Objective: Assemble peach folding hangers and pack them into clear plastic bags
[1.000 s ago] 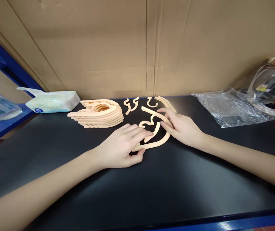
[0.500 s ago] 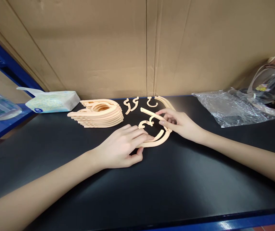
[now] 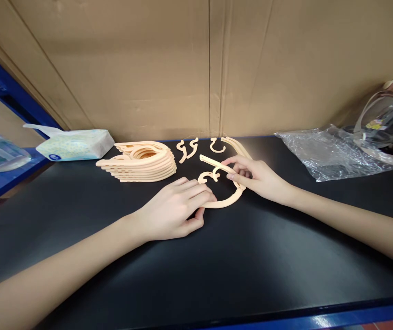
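Both hands hold a peach plastic folding clothes hanger [image 3: 229, 200] low over the black table. My left hand [image 3: 179, 208] pinches the end of its curved near arm, covering that end. At the other side my right hand [image 3: 251, 176] grips the straighter far arm between thumb and fingers, near the joint. Between the hands lies a loose hanger hook [image 3: 207, 176], partly behind the far arm. Beyond, two hook pieces [image 3: 187, 150] and another hook [image 3: 217, 145] lie on the table. Several thin curved hanger arms [image 3: 235, 145] rest behind my right hand.
A stack of folded peach hangers [image 3: 141, 165] stands left of centre. Further left is a tissue pack [image 3: 75, 144]. On the right lie a clear plastic bag [image 3: 316, 153] and a transparent bag with straps [image 3: 389, 119]. A cardboard wall [image 3: 141, 68] closes off the back.
The thin inner strip that stood apart from the hanger's near arm now no longer shows as separate; the near arm looks like one curve. Both hands have barely moved.
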Tool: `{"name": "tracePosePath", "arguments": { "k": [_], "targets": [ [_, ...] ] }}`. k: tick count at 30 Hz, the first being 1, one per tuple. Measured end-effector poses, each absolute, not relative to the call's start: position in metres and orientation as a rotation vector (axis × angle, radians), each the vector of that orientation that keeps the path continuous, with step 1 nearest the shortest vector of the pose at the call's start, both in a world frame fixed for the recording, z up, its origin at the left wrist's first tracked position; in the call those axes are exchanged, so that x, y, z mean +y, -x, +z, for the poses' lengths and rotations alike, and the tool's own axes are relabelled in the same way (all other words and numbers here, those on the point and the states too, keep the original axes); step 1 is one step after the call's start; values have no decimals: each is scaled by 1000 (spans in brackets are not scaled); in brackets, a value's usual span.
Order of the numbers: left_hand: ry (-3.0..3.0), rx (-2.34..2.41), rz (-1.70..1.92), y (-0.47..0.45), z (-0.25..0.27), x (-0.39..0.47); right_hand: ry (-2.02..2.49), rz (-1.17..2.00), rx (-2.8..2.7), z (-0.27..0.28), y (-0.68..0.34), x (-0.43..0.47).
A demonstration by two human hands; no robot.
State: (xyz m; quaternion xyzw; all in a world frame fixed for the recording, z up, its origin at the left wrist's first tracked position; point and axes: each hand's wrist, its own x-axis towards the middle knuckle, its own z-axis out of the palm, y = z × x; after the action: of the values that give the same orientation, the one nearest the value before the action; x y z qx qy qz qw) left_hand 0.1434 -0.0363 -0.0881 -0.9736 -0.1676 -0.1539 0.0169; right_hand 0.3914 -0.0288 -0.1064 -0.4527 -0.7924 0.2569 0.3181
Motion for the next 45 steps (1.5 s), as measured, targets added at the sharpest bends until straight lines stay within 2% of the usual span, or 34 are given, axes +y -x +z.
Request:
{"name": "tracePosePath", "arguments": {
  "k": [23, 34, 45],
  "targets": [
    [2931, -684, -572, -141, -90, -32, 1031, 306, -2394, -106, -389, -44],
    [2760, -434, -541, -141, -88, -37, 908, 141, -2432, -102, -387, -48],
    [2756, -376, -296, -141, -88, -38, 788, 142, -2427, -103, -388, -47]
  ]
}}
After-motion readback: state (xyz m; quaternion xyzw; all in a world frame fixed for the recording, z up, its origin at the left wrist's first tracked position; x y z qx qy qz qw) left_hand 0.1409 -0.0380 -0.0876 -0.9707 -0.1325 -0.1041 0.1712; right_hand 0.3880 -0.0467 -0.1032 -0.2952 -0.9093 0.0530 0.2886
